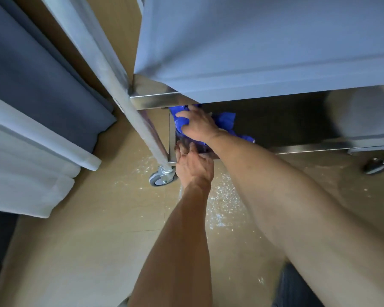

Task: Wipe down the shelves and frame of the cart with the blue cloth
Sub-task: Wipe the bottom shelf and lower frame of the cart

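The stainless steel cart (155, 99) fills the upper right, its upper shelf (253, 52) overhanging the dark bottom shelf (286, 127). The blue cloth (225, 120) lies bunched in the bottom shelf's left front corner. My right hand (197, 126) reaches under the upper shelf and grips the cloth, pressing it onto the shelf beside the corner post (172, 134). Just below it, my left hand (193, 166) rests on the bottom shelf's front rim, fingers laid over the edge. Part of the cloth is hidden under my right hand.
A slanted frame tube (111, 85) runs down to a grey caster (162, 177); another caster (379, 163) is at the right. Dark and white curtains (31, 129) hang close on the left. The tan floor (98, 240) has white speckles (222, 200) in front of the cart.
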